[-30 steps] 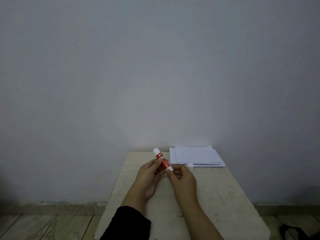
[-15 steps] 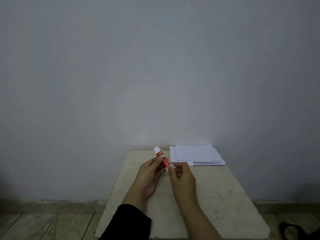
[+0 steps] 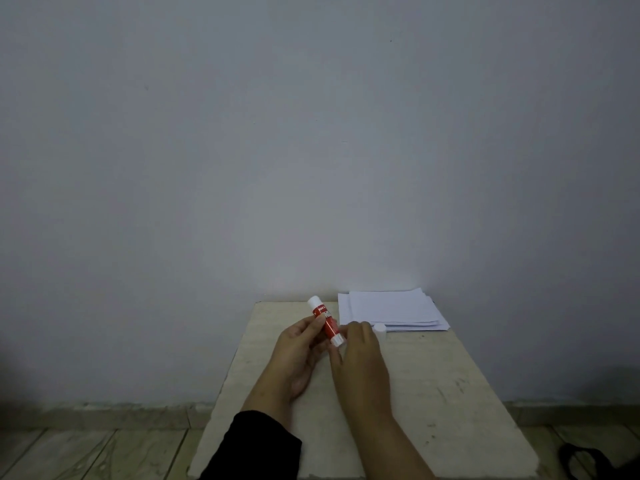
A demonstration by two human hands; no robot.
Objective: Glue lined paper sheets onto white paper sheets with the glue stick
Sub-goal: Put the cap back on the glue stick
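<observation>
Your right hand [image 3: 360, 355] had slid nearer the red glue stick [image 3: 327, 321] your left hand [image 3: 301, 351] gripped; its fingers' closure was unclear, and over-twisting risked snapping glue.

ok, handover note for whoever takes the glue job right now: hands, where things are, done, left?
Left hand: grips the red glue stick, tilted, above the table.
Right hand: fingers at the stick's lower white end; whether it grips is unclear. A small white cap stands just past its fingertips.
Paper stack: far right corner of the table, by the wall. No lines can be made out on the sheets.
Done: stick picked up.
Left: all gluing; no sheet is pulled from the stack yet.
</observation>
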